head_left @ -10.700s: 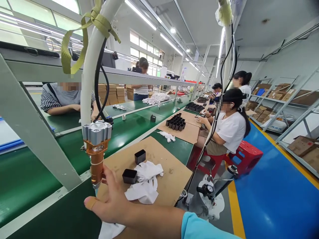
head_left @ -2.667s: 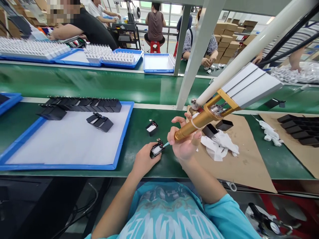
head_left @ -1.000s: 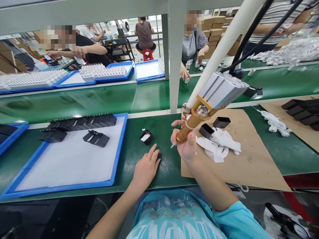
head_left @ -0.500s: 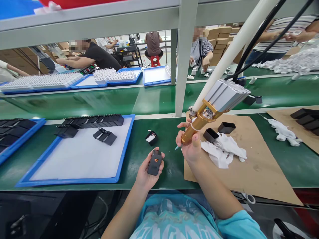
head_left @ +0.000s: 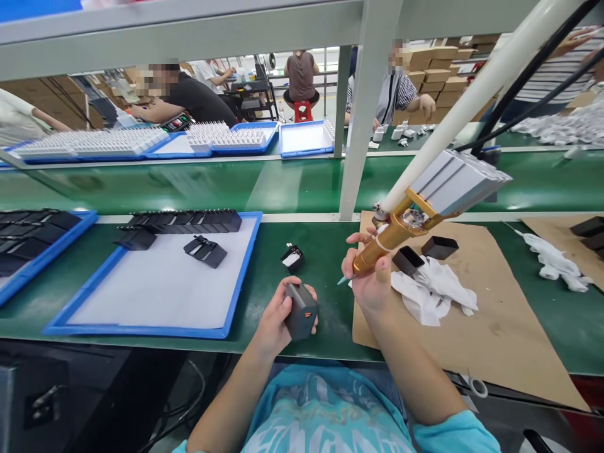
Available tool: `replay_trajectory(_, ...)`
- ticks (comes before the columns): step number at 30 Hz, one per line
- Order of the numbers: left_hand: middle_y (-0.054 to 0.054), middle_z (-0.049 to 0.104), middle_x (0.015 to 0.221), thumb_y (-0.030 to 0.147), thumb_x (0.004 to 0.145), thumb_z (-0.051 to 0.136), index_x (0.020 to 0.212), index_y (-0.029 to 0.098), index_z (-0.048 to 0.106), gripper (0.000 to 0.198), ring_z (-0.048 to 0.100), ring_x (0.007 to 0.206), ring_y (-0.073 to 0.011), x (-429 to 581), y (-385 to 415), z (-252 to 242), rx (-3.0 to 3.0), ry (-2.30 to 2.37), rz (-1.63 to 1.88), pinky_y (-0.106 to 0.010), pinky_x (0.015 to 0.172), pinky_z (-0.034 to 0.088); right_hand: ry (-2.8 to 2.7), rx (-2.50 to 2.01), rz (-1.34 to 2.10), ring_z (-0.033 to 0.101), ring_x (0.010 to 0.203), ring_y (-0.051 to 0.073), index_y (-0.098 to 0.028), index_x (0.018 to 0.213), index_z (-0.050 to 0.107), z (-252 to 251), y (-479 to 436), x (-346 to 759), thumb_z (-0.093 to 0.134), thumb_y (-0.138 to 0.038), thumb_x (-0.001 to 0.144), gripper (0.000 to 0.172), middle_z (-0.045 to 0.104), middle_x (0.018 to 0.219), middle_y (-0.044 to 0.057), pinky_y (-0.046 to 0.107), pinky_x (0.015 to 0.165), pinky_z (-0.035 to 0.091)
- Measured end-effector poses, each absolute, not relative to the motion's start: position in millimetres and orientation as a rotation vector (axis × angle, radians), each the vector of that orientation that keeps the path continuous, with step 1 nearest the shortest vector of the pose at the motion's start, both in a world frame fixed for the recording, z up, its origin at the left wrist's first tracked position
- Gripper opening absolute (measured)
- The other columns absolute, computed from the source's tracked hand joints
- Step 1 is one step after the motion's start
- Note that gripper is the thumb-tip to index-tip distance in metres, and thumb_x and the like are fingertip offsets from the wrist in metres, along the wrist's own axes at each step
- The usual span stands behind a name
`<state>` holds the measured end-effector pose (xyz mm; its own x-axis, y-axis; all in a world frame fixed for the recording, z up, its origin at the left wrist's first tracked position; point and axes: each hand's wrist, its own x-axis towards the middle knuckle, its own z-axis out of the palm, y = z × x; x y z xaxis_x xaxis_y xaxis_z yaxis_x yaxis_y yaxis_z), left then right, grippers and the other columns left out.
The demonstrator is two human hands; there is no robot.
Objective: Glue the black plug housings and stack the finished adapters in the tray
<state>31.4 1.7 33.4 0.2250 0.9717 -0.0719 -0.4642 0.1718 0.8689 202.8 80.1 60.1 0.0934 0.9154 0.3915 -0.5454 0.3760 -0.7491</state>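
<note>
Grey block [head_left: 302,310] in curled left hand [head_left: 276,318] (snugly)

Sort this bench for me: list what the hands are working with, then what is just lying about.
In hand: dark grey casing, in the left hand; gold nozzle tool, in the right hand.
Lying about: open black part on the green bench, white cloth, two black caps, blue tray of black parts.
</note>
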Motion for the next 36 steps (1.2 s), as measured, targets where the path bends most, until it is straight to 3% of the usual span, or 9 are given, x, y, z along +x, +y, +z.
replay_trajectory(3, -0.005, 0.062, 0.11, 0.047, 0.09, 0.058, 0.116, 0.027, 0.042, 0.037, 0.066, 0.083, -0.018, 12, 3, 29, 1.074, 1.031, 1.197, -0.034, 0.071, 0.057, -0.946, -0.476, 1.137, 0.048, 0.044, 0.006, -0.033, 0.117, 0.05, 60, 80, 203, 0.057, -0.059, 0.082, 0.044, 0.059, 0.101, 0.0, 0.024, 0.039, 0.034)
replay_trajectory(7, -0.009, 0.063, 0.115, 0.043, 0.093, 0.053, 0.124, 0.023, 0.045, 0.037, 0.062, 0.105, -0.0226, -43, 15, 27, 1.549, 1.663, 1.168, -0.039, 0.093, 0.05, -0.931, -0.474, 1.153, 0.047, 0.044, 0.006, -0.032, 0.118, 0.052, 59, 81, 204, 0.058, -0.059, 0.081, 0.046, 0.059, 0.101, 0.001, 0.025, 0.038, 0.033)
replay_trajectory(16, -0.017, 0.064, 0.118, 0.03, 0.091, 0.05, 0.119, 0.018, 0.058, 0.032, 0.053, 0.115, -0.0348, -149, 78, 19, 2.211, 2.257, 0.72, -0.053, 0.102, 0.04, -0.936, -0.476, 1.153, 0.048, 0.043, 0.007, -0.032, 0.115, 0.056, 60, 79, 204, 0.061, -0.059, 0.079, 0.045, 0.058, 0.1, 0.001, 0.026, 0.041, 0.033)
replay_trajectory(19, -0.019, 0.054, 0.136, 0.029, 0.09, 0.051, 0.12, 0.019, 0.06, 0.033, 0.041, 0.13, -0.0396, -147, 80, 16, 2.204, 2.344, 0.722, -0.059, 0.107, 0.03, -0.931, -0.476, 1.161, 0.049, 0.043, 0.007, -0.032, 0.117, 0.056, 59, 80, 204, 0.061, -0.059, 0.079, 0.047, 0.058, 0.101, 0.002, 0.027, 0.042, 0.034)
replay_trajectory(22, -0.019, 0.022, 0.159, 0.035, 0.086, 0.06, 0.137, 0.02, 0.049, 0.054, 0.019, 0.145, -0.0432, -151, 82, 20, 2.145, 2.523, 0.659, -0.063, 0.112, 0.017, -0.941, -0.471, 1.155, 0.049, 0.043, 0.007, -0.032, 0.117, 0.056, 58, 81, 204, 0.061, -0.058, 0.08, 0.046, 0.058, 0.101, 0.002, 0.027, 0.042, 0.034)
replay_trajectory(25, -0.023, 0.004, 0.162, 0.051, 0.072, 0.072, 0.153, 0.019, 0.022, 0.1, 0.006, 0.147, -0.0484, -168, 91, 28, 1.839, 2.619, 0.477, -0.066, 0.111, 0.016, -0.96, -0.465, 1.138, 0.049, 0.043, 0.007, -0.031, 0.116, 0.056, 58, 81, 205, 0.061, -0.06, 0.079, 0.047, 0.058, 0.1, 0.001, 0.027, 0.041, 0.034)
replay_trajectory(28, -0.025, 0.017, 0.158, 0.059, 0.067, 0.072, 0.156, 0.02, 0.006, 0.117, 0.014, 0.146, -0.0469, -186, 103, 34, 1.617, 2.511, 0.336, -0.061, 0.111, 0.023, -0.965, -0.466, 1.131, 0.049, 0.043, 0.007, -0.029, 0.115, 0.056, 58, 82, 205, 0.061, -0.06, 0.079, 0.048, 0.058, 0.1, 0.001, 0.026, 0.041, 0.035)
replay_trajectory(31, -0.022, 0.038, 0.145, 0.057, 0.068, 0.07, 0.154, 0.02, 0.015, 0.108, 0.034, 0.137, -0.0411, -193, 107, 36, 1.599, 2.453, 0.321, -0.05, 0.107, 0.034, -0.962, -0.476, 1.127, 0.049, 0.043, 0.007, -0.029, 0.116, 0.056, 59, 81, 205, 0.062, -0.06, 0.078, 0.049, 0.059, 0.1, 0.001, 0.026, 0.042, 0.035)
replay_trajectory(36, -0.018, 0.043, 0.138, 0.054, 0.069, 0.069, 0.149, 0.024, 0.029, 0.095, 0.04, 0.129, -0.0381, -181, 97, 32, 1.593, 2.509, 0.374, -0.045, 0.099, 0.041, -0.959, -0.464, 1.134, 0.049, 0.042, 0.007, -0.028, 0.115, 0.056, 60, 82, 205, 0.064, -0.061, 0.075, 0.052, 0.061, 0.098, 0.001, 0.026, 0.041, 0.036)
